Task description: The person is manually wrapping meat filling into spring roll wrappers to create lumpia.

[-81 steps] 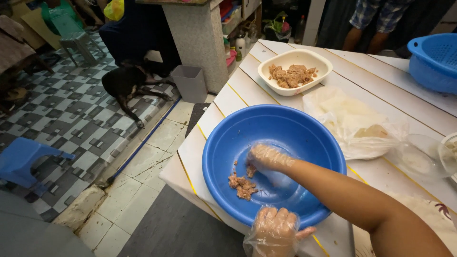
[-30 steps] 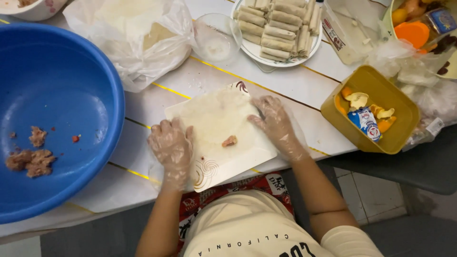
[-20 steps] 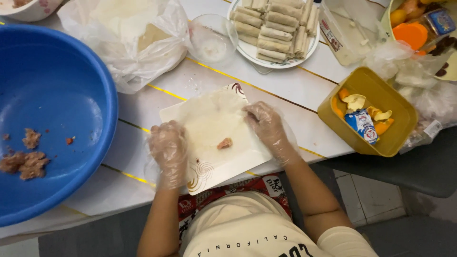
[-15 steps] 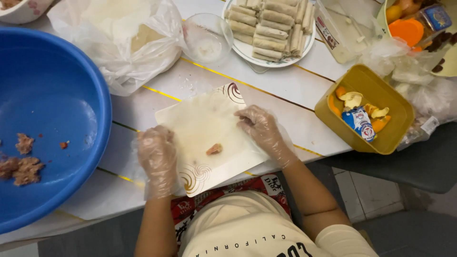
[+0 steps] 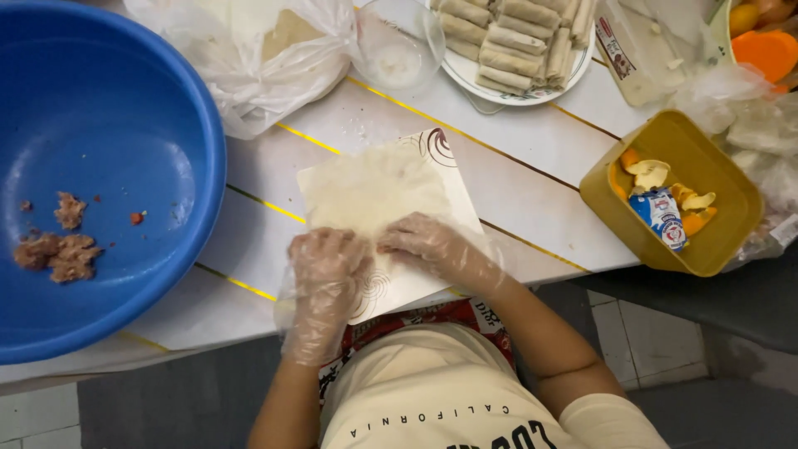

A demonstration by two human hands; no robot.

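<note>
Both hands sit side by side on the near edge of the thin, pale square wrapper sheet [image 5: 374,187], each inside a loose clear plastic glove. My left hand [image 5: 327,270] lies palm down with fingers curled over the wrapper's near-left corner, pressing rather than clenching; my right hand [image 5: 432,245] bends its fingers onto the near-right edge beside it, the fingertips of the two hands almost meeting. Whether either pinches the sheet I cannot tell; they cover whatever lies under them.

The wrapper lies on a cream square board with brown swirl corners [image 5: 436,145], which reaches out ahead of my hands across the white planked table with thin yellow lines [image 5: 532,179].

Left of my left hand stands a big round blue plastic basin [image 5: 108,100] with a few clumps of brown minced filling [image 5: 58,249] in its bottom. Ahead of my hands are a crumpled clear plastic bag of wrappers [image 5: 249,50], a small clear bowl [image 5: 399,46] and a white plate stacked with rolled spring rolls [image 5: 515,37]. Off to the right of my right hand stands a mustard-yellow square plastic tub [image 5: 723,191] holding peels and a small packet.
</note>
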